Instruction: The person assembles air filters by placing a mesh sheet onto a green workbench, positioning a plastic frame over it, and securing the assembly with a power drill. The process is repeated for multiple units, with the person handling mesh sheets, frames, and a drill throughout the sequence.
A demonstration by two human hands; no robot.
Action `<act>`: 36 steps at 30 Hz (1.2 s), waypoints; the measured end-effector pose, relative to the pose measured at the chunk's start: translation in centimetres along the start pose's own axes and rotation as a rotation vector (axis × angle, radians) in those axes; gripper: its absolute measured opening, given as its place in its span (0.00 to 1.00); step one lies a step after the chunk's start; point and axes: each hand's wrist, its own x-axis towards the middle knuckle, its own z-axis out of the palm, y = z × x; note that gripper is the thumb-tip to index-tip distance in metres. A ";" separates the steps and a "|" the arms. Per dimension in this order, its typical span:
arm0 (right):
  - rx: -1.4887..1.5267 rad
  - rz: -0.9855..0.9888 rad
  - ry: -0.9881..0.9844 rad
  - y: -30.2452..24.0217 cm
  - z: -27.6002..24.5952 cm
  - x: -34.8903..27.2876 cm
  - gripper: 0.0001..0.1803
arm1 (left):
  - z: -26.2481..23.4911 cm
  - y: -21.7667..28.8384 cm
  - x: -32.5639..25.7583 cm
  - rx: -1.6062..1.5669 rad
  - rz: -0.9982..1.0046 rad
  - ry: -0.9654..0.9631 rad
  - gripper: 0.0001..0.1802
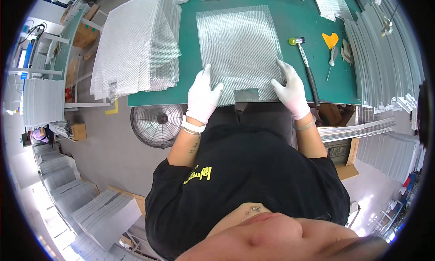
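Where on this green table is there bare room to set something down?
The green table looks bare beyond the hammer, right of the middle mesh sheet; also between the screwdriver and the front edge. A narrower strip separates that sheet from the left mesh stack. It's crowded at that stack and along the right, where upright-looking sheets are packed.

Sheet on the bench, between left hand and right hand.
Left of the sheet lies the stack; right of it, the hammer, and farther right the scraper, with the screwdriver nearer to the person. Beyond the bench's near edge, at left, is the fan.
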 end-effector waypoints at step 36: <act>-0.220 0.037 -0.114 -0.3 0.5 0.5 0.33 | 1.1 -0.8 -0.5 -0.045 -0.050 0.022 0.41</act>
